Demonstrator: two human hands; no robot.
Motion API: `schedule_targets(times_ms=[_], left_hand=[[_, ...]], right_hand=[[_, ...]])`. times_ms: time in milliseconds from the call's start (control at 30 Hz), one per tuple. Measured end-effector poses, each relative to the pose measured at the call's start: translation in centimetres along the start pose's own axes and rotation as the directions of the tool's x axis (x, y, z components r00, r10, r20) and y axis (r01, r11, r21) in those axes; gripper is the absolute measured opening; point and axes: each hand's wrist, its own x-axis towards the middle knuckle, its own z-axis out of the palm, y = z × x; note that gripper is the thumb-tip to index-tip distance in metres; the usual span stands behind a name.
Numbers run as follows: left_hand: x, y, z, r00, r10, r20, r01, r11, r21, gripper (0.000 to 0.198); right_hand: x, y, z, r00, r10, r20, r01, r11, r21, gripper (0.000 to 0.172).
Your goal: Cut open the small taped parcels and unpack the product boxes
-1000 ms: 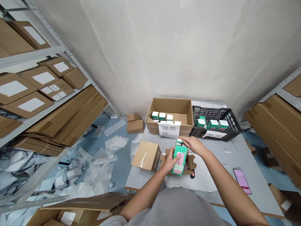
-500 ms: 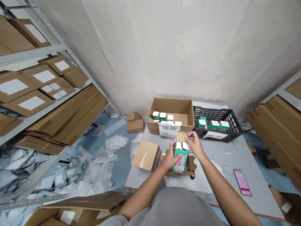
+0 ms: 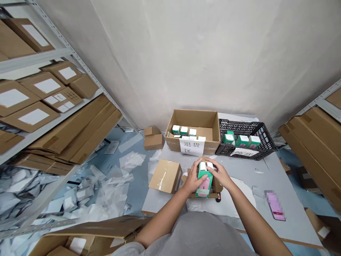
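A green and pink product box [image 3: 204, 185] stands tilted toward me, its small white top flaps raised. My left hand [image 3: 194, 180] is wrapped round its left side, with the thumb across the front. At the upper right of the box, my right hand [image 3: 218, 173] closes round the top edge, its thumb by the white flaps. A brown cardboard piece [image 3: 203, 158] shows just behind the top, mostly hidden by the fingers. Beneath and around the box lies an open brown carton [image 3: 217, 185].
A closed carton [image 3: 164, 175] sits left on the table. Behind stand a labelled carton [image 3: 210, 145] and a black crate [image 3: 268, 142], both holding several green boxes. A phone [image 3: 275, 205] lies right. Shelves [image 3: 87, 103] flank the left; wrapping litters the floor.
My right hand has moved down and inward onto the box top. The brown cardboard piece, upright above the box before, is now lower and mostly covered. My left hand keeps its hold.
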Motion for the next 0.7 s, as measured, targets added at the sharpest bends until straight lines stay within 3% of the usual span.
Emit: schedule_targets(times_ms=[167, 300, 400, 600, 700], left_hand=[[-0.2, 0.0, 0.1, 1.000, 0.004, 0.020, -0.004, 1.000, 0.005, 0.070], [-0.1, 0.2, 0.0, 0.997, -0.009, 0.082, 0.006, 0.999, 0.044, 0.065], [0.2, 0.9, -0.5, 0.990, -0.031, 0.137, 0.021, 0.997, 0.070, 0.060], [0.7, 1.9, -1.4, 0.975, -0.041, 0.217, 0.022, 0.996, 0.087, 0.046], [0.8, 1.7, -1.5, 0.977, -0.036, 0.209, 0.020, 0.997, 0.077, 0.039]], right_hand=[[0.0, -1.6, -1.0, 0.996, 0.060, 0.068, -0.053, 0.993, -0.104, 0.052], [0.2, -1.5, -1.2, 0.997, 0.067, 0.024, -0.063, 0.985, -0.161, 0.045], [-0.1, -0.9, -0.9, 0.999, 0.048, -0.024, -0.051, 0.987, -0.154, 0.042], [-0.8, -0.1, -0.9, 0.999, 0.045, -0.011, -0.046, 0.994, -0.102, 0.032], [-0.8, 0.3, -0.9, 0.999, 0.029, -0.020, -0.030, 0.997, -0.070, 0.030]])
